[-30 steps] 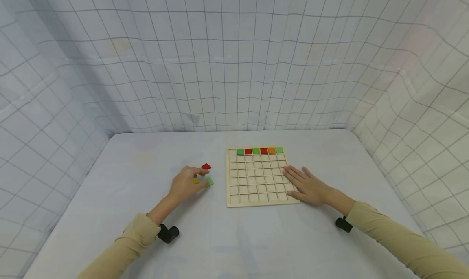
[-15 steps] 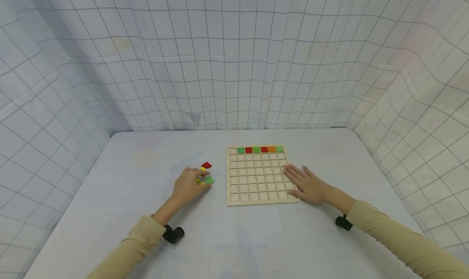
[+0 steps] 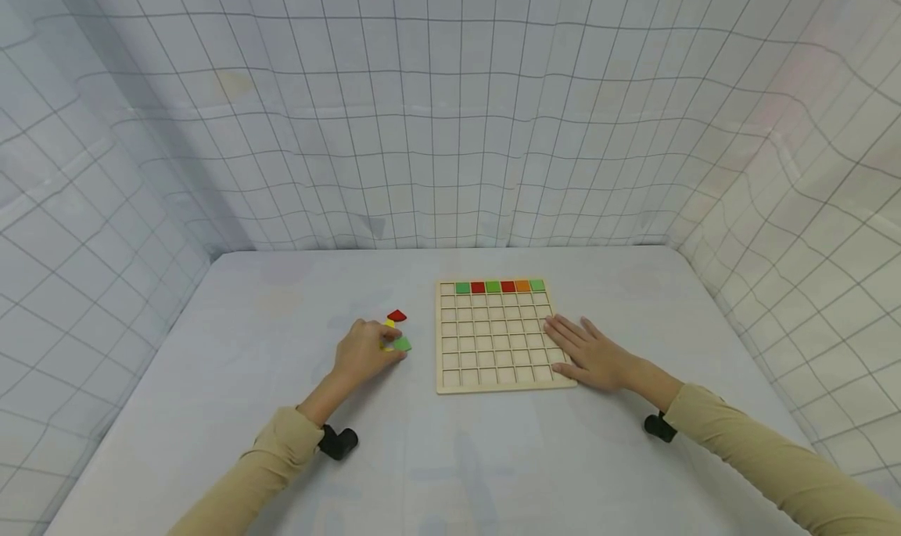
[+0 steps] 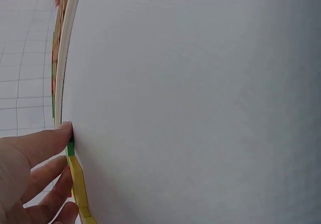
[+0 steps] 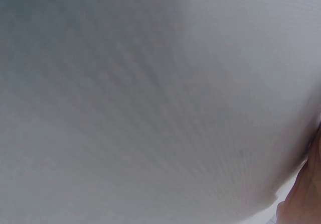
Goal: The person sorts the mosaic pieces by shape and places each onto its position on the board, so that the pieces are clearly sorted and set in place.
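At the left of the board, my left hand (image 3: 362,352) rests low over the table with thumb and index finger on opposite edges of a green tile (image 3: 402,344), pinching it. The left wrist view shows the thumb tip at one end of that green tile (image 4: 70,146) and yellow pieces (image 4: 79,186) lying beside the other fingers. A yellow piece (image 3: 389,324) is partly covered by the hand in the head view, and a red piece (image 3: 397,315) lies just beyond. My right hand (image 3: 591,356) lies flat, fingers straight, across the right edge of the wooden grid board (image 3: 507,390).
Along the board's far row sit several coloured tiles, among them a red one (image 3: 478,288) and an orange one (image 3: 522,286); that row's left cell is bare. A white grid-patterned curtain (image 3: 450,129) encloses the white table (image 3: 450,458) at the back and sides.
My left hand has shifted slightly to the right, thumb and index finger coming around the green tile, which has turned a little. The right hand has stayed on the board's edge.
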Tool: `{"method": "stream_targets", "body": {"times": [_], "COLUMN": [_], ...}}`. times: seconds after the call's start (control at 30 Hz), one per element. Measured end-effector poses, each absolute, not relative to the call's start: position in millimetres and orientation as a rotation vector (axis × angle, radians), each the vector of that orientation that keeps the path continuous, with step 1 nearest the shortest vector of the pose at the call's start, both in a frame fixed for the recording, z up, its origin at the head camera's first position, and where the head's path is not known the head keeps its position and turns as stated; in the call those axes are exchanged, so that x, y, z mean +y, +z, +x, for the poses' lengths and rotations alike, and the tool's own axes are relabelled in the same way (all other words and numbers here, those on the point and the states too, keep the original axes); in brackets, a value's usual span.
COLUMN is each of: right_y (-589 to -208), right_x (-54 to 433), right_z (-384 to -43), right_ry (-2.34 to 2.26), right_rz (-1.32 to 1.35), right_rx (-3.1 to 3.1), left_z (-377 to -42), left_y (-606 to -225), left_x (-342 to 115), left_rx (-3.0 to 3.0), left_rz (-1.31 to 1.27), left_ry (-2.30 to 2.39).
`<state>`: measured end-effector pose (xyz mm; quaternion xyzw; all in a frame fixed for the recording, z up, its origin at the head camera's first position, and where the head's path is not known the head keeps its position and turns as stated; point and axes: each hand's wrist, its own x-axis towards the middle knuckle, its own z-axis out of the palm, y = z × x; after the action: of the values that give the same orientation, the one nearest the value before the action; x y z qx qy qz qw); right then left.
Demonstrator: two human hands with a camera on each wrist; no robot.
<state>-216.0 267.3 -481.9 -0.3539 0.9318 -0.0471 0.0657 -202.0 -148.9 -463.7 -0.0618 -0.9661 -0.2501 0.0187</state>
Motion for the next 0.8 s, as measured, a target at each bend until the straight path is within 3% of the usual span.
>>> {"method": "stream_targets", "body": {"times": [0.8], "right_y": [-483.9], "right_x": [267.9], "right_z": [-217.2], "right_ry": [-0.139], "right_rz": [-1.081], "right_rx": [2.821], "left_z": [-203.1], "left_y": [-459.4], "left_x": [-149.4], "left_rx": [-3.027], "left_rz": [-0.157], "left_ry": [-0.777]}}
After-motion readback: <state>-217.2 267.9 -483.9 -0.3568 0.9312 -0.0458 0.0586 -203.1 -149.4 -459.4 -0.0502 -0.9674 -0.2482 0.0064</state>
